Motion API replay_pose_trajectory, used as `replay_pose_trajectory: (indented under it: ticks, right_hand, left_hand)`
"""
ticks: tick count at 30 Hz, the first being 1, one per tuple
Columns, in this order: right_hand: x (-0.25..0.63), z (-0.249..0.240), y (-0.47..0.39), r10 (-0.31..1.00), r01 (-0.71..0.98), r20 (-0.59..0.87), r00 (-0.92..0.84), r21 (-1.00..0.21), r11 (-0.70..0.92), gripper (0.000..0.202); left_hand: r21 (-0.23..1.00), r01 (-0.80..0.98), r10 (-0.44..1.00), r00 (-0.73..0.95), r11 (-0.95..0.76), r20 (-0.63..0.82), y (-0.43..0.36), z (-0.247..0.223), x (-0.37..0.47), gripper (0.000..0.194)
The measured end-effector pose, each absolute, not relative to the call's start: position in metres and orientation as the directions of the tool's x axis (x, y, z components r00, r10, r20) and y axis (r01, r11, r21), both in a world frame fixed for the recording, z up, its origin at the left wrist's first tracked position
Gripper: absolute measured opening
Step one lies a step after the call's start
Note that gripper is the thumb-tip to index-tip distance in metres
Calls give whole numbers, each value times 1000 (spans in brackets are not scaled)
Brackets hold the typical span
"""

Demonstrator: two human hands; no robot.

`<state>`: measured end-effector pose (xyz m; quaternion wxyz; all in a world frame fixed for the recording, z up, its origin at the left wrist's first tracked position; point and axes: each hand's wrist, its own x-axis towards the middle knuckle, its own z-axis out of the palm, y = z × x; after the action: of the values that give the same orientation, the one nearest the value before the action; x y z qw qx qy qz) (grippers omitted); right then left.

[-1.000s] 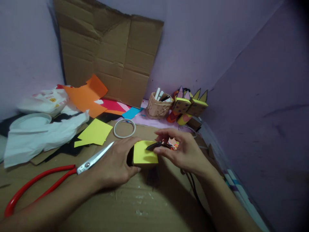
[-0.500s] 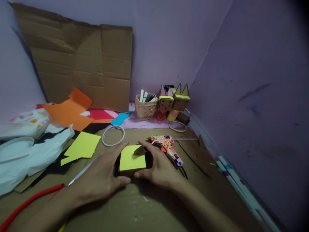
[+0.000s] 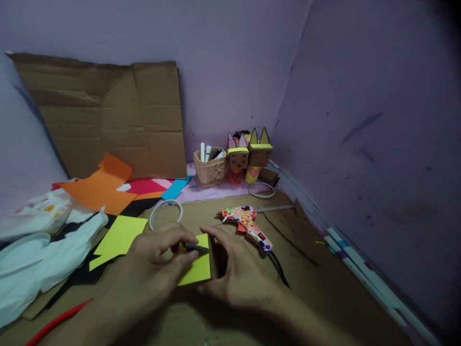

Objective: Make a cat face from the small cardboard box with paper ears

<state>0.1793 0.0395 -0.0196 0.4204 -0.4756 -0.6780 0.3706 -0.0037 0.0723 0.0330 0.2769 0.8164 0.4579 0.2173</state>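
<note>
A small cardboard box with a yellow paper top (image 3: pixel 200 270) is between my hands, low in the middle of the view. My right hand (image 3: pixel 239 271) curves around its right side, thumb at the front and fingers at the back, gripping it. On the yellow top is a small dark folded piece (image 3: pixel 199 248), which my left hand (image 3: pixel 154 264) pinches between thumb and forefinger. The box's left side is hidden behind my left hand. Just beyond my right hand lies a flower-patterned glue gun (image 3: pixel 245 222), its nozzle pointing left.
Yellow paper (image 3: pixel 120 234), orange paper (image 3: pixel 104 185) and a white plastic bag (image 3: pixel 68 250) lie left. White rings (image 3: pixel 163 204) rest on the cardboard sheet. Behind stand a basket (image 3: pixel 211 170) of rolled pieces and two eared cardboard figures (image 3: pixel 260 154). A large cardboard panel (image 3: pixel 108 115) leans on the wall.
My left hand has moved from the box's left side onto its top and taken hold of the dark piece. The box has turned slightly, and the view has shifted up and right.
</note>
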Motion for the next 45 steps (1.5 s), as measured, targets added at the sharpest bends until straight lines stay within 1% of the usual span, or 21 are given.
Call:
replay_pose_trajectory:
  ticks: [2, 5, 7, 12, 14, 20, 23, 31, 35, 38, 42, 45]
  right_hand:
    - [179, -20, 41, 954, 330, 222, -200, -902, 278, 78]
    - [179, -19, 42, 956, 329, 215, -197, -905, 271, 75]
    - [178, -18, 41, 957, 329, 218, -190, -905, 271, 73]
    - [177, -18, 40, 951, 325, 248, -184, -898, 297, 67]
    - [178, -19, 40, 950, 314, 250, -187, -901, 299, 65]
    - [180, -21, 44, 953, 291, 214, -216, -917, 272, 65]
    - [179, -19, 44, 954, 311, 205, -217, -912, 267, 66]
    - [180, -20, 43, 953, 354, 223, -207, -891, 286, 72]
    - [180, -20, 43, 952, 341, 216, -216, -897, 281, 69]
    - [180, -19, 43, 945, 324, 238, -226, -896, 303, 65]
    - [179, -18, 43, 942, 346, 254, -219, -883, 318, 61]
    - [179, -18, 43, 942, 346, 255, -220, -882, 320, 61]
  left_hand:
    - [679, 620, 864, 502, -393, 42, 76, 30, -3, 17]
    - [680, 632, 868, 496, -372, 14, 77, 29, -3, 18]
    - [669, 635, 867, 497, -386, 28, 77, 28, -1, 18]
    - [660, 571, 841, 510, -489, 182, 76, 24, 4, 18]
    - [659, 549, 826, 523, -515, 210, 76, 23, 6, 18]
    - [654, 574, 844, 497, -492, 199, 77, 23, 9, 20]
    - [651, 591, 853, 492, -476, 176, 78, 22, 8, 21]
    - [701, 555, 859, 485, -447, 164, 79, 22, 7, 18]
    - [685, 547, 845, 496, -482, 199, 79, 21, 8, 19]
    - [659, 555, 837, 499, -507, 223, 78, 20, 8, 19]
    - [651, 553, 832, 502, -520, 237, 76, 20, 8, 19]
    - [640, 554, 826, 506, -532, 249, 76, 20, 9, 20]
